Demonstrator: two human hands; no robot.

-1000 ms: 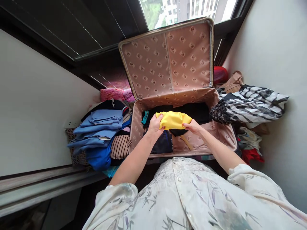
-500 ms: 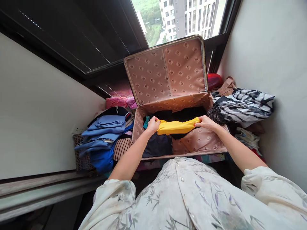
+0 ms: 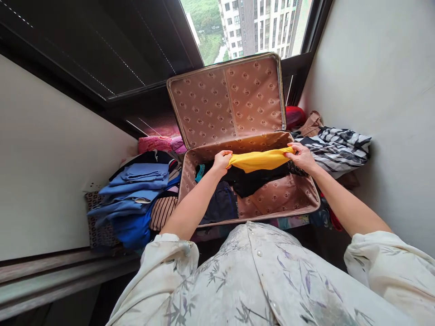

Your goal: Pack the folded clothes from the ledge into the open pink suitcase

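Note:
A yellow garment [image 3: 261,160] is stretched between my two hands over the far half of an open suitcase [image 3: 292,206]. My left hand [image 3: 222,161] grips its left end and my right hand [image 3: 301,156] grips its right end. Under it lie black clothes [image 3: 253,181] and a dark navy piece [image 3: 222,206] inside the case. The suitcase lid [image 3: 227,99], lined in patterned beige, stands upright against the window.
A stack of folded blue clothes [image 3: 132,190] and a striped item [image 3: 163,213] lie left of the case. A black-and-white striped garment [image 3: 340,145], a red object [image 3: 294,117] and a pink bundle [image 3: 156,143] sit around it. White walls close in on both sides.
My hands moved apart and away from me, stretching the bunched yellow garment into a long band and carrying it toward the far side of the suitcase.

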